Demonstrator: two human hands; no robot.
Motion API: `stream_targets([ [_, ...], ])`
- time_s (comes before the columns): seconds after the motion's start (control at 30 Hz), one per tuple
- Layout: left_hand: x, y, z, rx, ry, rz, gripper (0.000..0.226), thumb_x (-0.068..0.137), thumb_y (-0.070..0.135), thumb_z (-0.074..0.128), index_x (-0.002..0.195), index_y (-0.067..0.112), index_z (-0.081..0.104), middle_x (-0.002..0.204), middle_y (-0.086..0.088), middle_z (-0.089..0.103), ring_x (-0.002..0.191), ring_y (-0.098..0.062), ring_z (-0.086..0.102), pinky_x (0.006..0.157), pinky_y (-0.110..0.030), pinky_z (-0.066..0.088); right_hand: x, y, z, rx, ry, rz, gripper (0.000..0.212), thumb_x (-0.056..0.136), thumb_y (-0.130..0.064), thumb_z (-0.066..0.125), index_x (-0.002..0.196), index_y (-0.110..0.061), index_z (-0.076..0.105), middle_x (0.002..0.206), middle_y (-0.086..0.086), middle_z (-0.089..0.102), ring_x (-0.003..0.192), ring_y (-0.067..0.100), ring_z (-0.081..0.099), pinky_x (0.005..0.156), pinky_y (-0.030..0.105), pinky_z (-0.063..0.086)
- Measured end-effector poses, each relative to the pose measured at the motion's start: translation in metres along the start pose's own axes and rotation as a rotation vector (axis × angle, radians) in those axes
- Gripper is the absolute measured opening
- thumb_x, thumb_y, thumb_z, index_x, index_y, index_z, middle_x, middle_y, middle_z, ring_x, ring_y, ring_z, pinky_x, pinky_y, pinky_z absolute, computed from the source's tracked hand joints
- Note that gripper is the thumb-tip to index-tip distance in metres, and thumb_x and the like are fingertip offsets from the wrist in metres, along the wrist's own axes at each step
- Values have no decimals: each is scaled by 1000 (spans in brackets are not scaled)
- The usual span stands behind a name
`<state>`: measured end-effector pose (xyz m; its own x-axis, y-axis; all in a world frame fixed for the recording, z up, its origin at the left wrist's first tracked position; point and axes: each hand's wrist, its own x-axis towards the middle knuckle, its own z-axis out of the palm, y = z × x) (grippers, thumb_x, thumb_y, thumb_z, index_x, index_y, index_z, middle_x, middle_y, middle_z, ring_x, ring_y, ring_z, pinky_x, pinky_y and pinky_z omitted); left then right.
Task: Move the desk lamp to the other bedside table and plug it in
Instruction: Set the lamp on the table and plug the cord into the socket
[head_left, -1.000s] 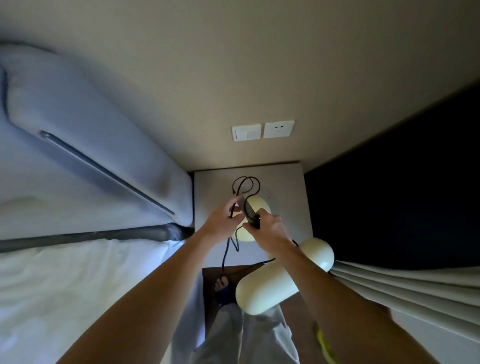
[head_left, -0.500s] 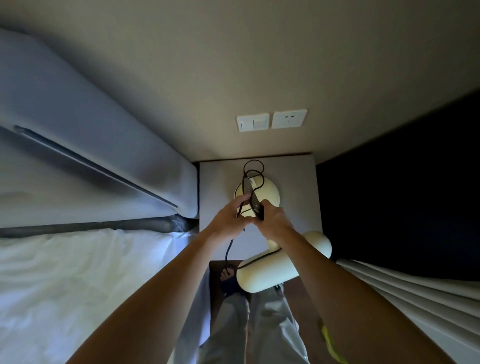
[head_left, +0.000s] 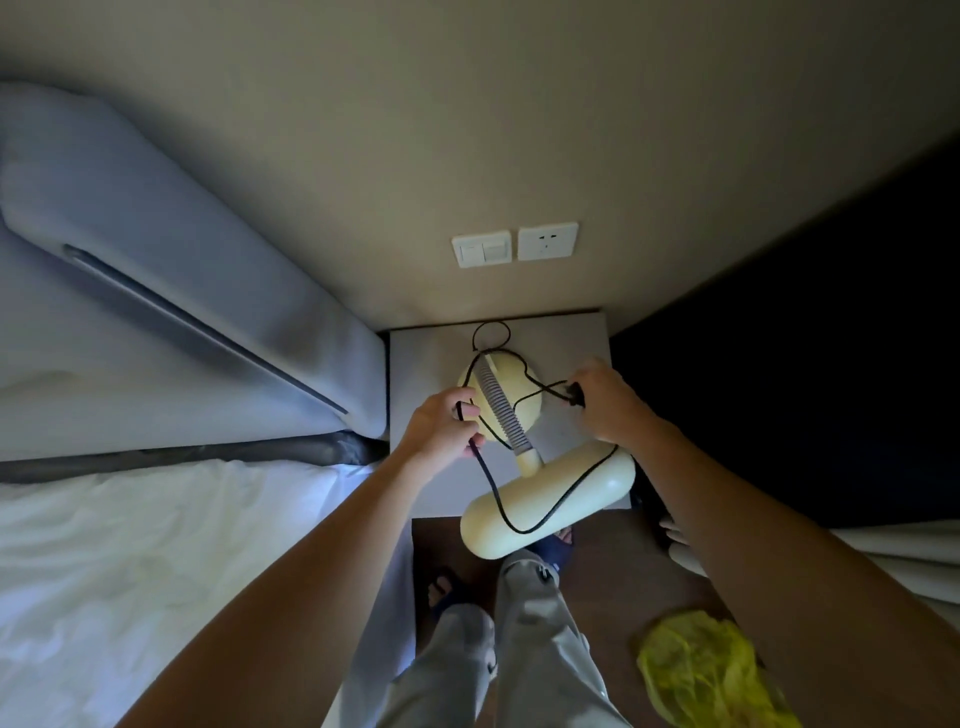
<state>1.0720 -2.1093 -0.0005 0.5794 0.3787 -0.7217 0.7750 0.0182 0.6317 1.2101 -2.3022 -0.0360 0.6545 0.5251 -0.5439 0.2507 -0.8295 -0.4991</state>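
Observation:
The cream desk lamp (head_left: 545, 499) stands on the white bedside table (head_left: 421, 358), its round base toward the wall and its long head hanging over the front edge. A ribbed grey neck (head_left: 498, 410) joins them. The black cord (head_left: 540, 519) loops over the lamp head and coils near the wall. My left hand (head_left: 441, 431) pinches the cord left of the base. My right hand (head_left: 605, 402) holds the black plug (head_left: 574, 395) to the right of the base. A white wall socket (head_left: 547, 241) sits above the table.
A double light switch (head_left: 481, 250) is left of the socket. The padded headboard (head_left: 171, 270) and white bed (head_left: 156, 561) fill the left. Pale curtains (head_left: 883, 561) hang at the right. A yellow plastic bag (head_left: 711, 670) lies on the brown floor by my feet.
My hands, close together over the lamp neck before, have drawn apart: the right carried the plug out to the right, the left stayed on the cord, which now spreads across the lamp head.

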Motion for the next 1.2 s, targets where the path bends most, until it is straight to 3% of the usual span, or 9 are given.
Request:
stream_targets([
  [0.2, -29, 19, 16, -14, -110, 106, 66, 92, -9, 56, 147, 24, 41, 124, -8, 64, 84, -31, 75, 67, -28, 61, -52, 36, -23, -44, 85, 247, 37, 90, -5, 59, 126, -9, 60, 115, 20, 61, 95, 35, 64, 76, 36, 56],
  [0.37, -58, 19, 35, -23, -206, 150, 59, 93, -7, 58, 147, 8, 38, 117, -11, 69, 75, -26, 72, 63, -27, 60, -109, 59, -14, -75, 142, 382, 61, 88, -3, 57, 144, -22, 43, 125, 23, 58, 99, 39, 66, 80, 46, 60],
  [0.5, -82, 7, 53, 73, -281, 186, 56, 93, 0, 62, 145, 8, 43, 112, -6, 74, 73, -17, 74, 67, -28, 60, -147, 70, 10, 40, 75, 508, 43, 88, -3, 52, 131, -9, 56, 96, 14, 67, 67, 24, 69, 66, 38, 61],
  [0.57, -90, -1, 62, 96, -304, 193, 56, 94, 0, 62, 146, 8, 43, 113, -7, 73, 72, -16, 73, 68, -27, 61, -160, 74, 22, 65, 96, 533, 42, 85, -7, 53, 127, -9, 58, 92, 12, 67, 70, 26, 68, 67, 40, 61],
  [0.77, -100, -20, 84, 141, -359, 246, 59, 98, 9, 59, 151, 13, 34, 111, -1, 73, 81, -15, 72, 77, -30, 62, -171, 89, 41, 333, 232, 614, 80, 81, 10, 45, 147, -35, 40, 115, 18, 69, 72, 26, 75, 62, 43, 64],
  [0.87, -95, -22, 93, 147, -306, 305, 52, 99, 9, 58, 147, 15, 41, 108, 2, 75, 79, -13, 72, 82, -36, 61, -168, 90, 31, 384, 323, 548, 66, 90, 6, 49, 146, -29, 45, 135, 17, 58, 71, 22, 75, 59, 32, 62],
  [0.93, -85, -19, 101, 114, -277, 329, 41, 99, 5, 56, 139, 11, 51, 107, 1, 76, 79, -13, 72, 87, -41, 59, -159, 91, 26, 407, 359, 549, 53, 97, -1, 46, 144, -25, 47, 128, 19, 61, 59, 16, 73, 44, 22, 53],
  [1.0, -76, -16, 114, 79, -281, 318, 35, 99, 2, 52, 133, 10, 55, 106, -3, 77, 80, -16, 73, 89, -42, 57, -154, 97, 21, 409, 392, 573, 51, 97, 0, 45, 143, -21, 49, 119, 21, 64, 58, 16, 72, 42, 23, 52],
  [1.2, -69, -34, 158, 105, -435, 250, 32, 102, 4, 45, 128, 19, 55, 103, -11, 74, 73, -18, 69, 58, -19, 49, -175, 126, 44, 241, 234, 694, 35, 90, 2, 53, 124, -2, 57, 96, 20, 68, 66, 24, 67, 56, 31, 58],
])
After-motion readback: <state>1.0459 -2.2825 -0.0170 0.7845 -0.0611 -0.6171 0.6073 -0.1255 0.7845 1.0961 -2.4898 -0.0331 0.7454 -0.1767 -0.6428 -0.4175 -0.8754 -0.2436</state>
